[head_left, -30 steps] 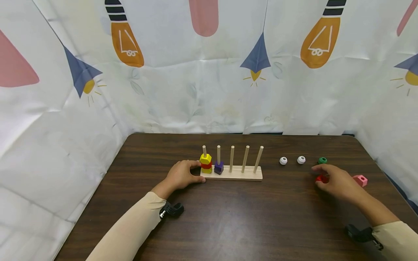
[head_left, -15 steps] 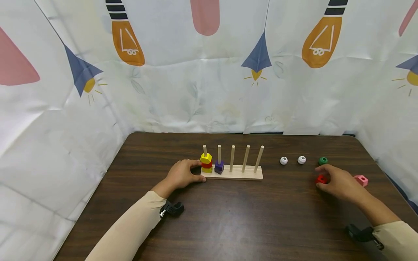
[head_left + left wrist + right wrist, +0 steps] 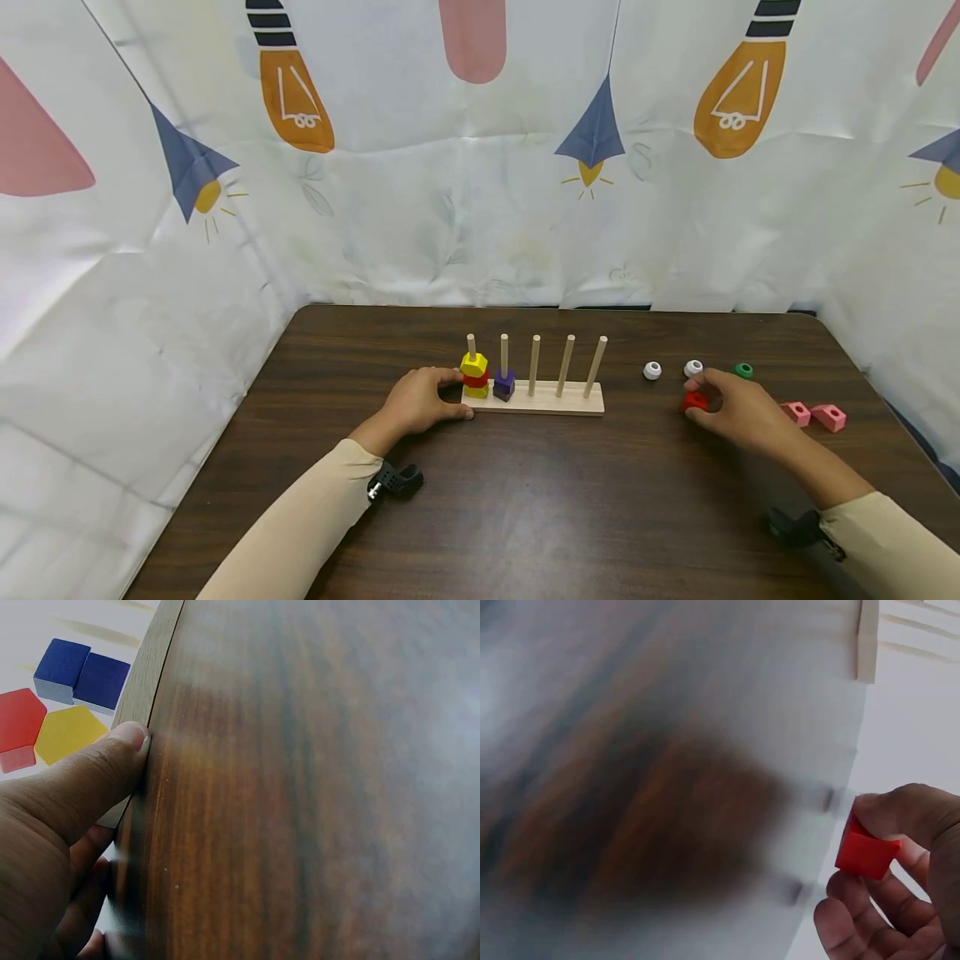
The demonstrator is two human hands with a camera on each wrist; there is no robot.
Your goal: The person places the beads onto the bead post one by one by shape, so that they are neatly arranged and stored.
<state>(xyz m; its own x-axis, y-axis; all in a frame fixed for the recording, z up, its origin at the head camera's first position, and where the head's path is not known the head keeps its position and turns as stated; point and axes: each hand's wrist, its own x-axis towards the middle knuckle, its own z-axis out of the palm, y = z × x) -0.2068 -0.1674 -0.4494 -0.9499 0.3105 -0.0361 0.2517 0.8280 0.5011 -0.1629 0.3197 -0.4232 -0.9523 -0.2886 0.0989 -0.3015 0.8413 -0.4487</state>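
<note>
A wooden peg stand (image 3: 551, 403) with several upright pegs sits on the dark table. My left hand (image 3: 420, 402) grips its left end, the thumb (image 3: 112, 761) pressed along the front edge of the base. The leftmost peg carries a yellow block (image 3: 473, 364) over a red one (image 3: 476, 380) and another yellow one; the peg beside it carries a purple block (image 3: 503, 385). Over to the right, my right hand (image 3: 742, 412) pinches a red block (image 3: 868, 853) between thumb and fingers, above the table in front of the white beads.
Two white beads (image 3: 652, 371) and a green bead (image 3: 743, 371) lie in a row behind my right hand. Two pink blocks (image 3: 829, 417) rest to its right. A printed curtain (image 3: 480, 217) hangs behind the table's far edge (image 3: 375, 308).
My right hand has moved left with the red block, away from the pink blocks, and both of these now show. The left hand and the peg stand have stayed put.
</note>
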